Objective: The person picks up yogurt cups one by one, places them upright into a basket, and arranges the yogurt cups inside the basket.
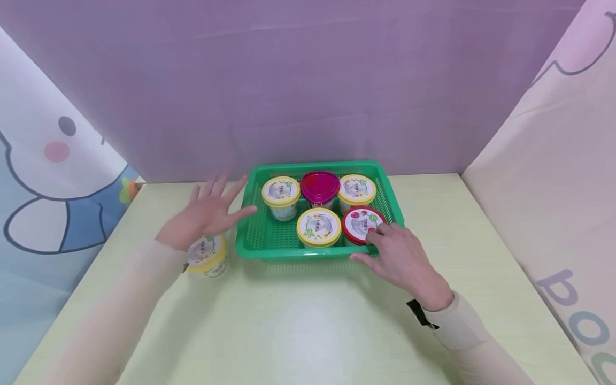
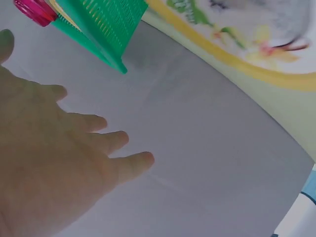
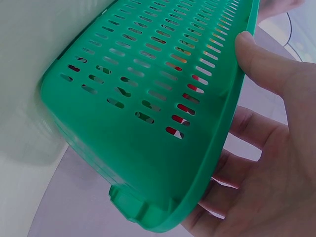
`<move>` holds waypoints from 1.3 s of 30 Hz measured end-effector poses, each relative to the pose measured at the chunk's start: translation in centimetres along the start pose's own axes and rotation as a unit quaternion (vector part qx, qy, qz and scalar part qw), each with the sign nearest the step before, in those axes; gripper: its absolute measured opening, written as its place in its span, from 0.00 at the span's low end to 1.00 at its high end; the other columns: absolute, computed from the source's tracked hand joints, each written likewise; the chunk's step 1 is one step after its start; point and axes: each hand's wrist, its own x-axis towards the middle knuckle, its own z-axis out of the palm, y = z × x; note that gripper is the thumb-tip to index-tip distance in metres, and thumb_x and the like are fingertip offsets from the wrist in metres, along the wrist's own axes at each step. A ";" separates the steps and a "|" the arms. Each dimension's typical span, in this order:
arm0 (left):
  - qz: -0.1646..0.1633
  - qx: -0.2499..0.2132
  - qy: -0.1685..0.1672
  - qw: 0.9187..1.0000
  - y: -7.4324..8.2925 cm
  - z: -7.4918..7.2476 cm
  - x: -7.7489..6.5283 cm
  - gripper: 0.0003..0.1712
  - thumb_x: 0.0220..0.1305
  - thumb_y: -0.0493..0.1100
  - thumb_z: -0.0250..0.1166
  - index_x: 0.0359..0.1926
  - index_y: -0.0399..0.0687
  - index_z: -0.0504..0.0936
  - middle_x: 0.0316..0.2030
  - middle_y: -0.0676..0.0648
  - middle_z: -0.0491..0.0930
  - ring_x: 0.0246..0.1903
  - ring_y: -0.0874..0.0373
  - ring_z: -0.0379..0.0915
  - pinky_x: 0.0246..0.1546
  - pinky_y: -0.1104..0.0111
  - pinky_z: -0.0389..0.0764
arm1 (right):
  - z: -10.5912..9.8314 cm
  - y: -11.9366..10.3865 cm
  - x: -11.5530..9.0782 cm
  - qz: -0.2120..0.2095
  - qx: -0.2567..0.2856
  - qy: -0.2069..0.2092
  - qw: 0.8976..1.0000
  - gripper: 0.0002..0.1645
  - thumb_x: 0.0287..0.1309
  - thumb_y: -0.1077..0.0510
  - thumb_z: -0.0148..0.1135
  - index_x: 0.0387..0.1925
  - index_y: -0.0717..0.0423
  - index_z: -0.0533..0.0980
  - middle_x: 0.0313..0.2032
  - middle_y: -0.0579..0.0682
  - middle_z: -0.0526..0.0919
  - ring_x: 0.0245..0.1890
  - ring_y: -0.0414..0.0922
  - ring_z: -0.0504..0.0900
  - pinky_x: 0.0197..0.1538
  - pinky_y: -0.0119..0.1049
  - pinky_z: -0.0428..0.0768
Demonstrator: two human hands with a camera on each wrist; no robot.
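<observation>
A green plastic basket holds three yellow-lidded tubs, including a front one, a magenta-lidded tub and a red-lidded tub. My right hand grips the basket's front right corner, the thumb outside the rim and the fingers over it beside the red lid. The right wrist view shows the slotted basket wall between thumb and fingers. With fingers spread, my left hand hovers at the basket's left side, holding nothing. Partly under its wrist stands another yellow-lidded tub on the table.
The pale table extends in front of the basket and to both sides. A purple cloth hangs behind it. Printed cloths flank the table, a cartoon one on the left and a lettered one on the right.
</observation>
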 end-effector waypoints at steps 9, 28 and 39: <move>-0.035 0.003 0.000 0.999 -1.2 1.5 -3.0 0.49 0.73 0.74 0.39 0.82 0.53 0.42 0.78 0.29 0.34 0.75 0.25 0.30 0.67 0.29 0.35 | 0.0 0.0 0.0 0.002 0.000 0.000 1.000 0.29 0.50 0.36 0.76 0.36 0.58 0.85 0.35 0.54 0.82 0.35 0.51 0.78 0.39 0.46 0.79; -0.072 -0.009 -0.031 0.997 -2.3 4.1 -6.7 0.51 0.67 0.76 0.51 0.81 0.55 0.52 0.74 0.26 0.50 0.66 0.20 0.50 0.47 0.22 0.59 | 0.0 0.2 -0.1 0.002 0.001 -0.004 1.000 0.29 0.50 0.36 0.76 0.36 0.58 0.85 0.36 0.54 0.82 0.36 0.51 0.78 0.39 0.47 0.79; -0.061 -0.027 -0.013 0.998 -2.5 5.6 -6.4 0.43 0.68 0.65 0.56 0.77 0.50 0.60 0.66 0.29 0.61 0.58 0.28 0.59 0.42 0.32 0.67 | 0.1 0.1 0.0 -0.001 -0.003 0.000 1.000 0.29 0.50 0.35 0.76 0.36 0.58 0.85 0.35 0.53 0.82 0.35 0.50 0.78 0.38 0.46 0.79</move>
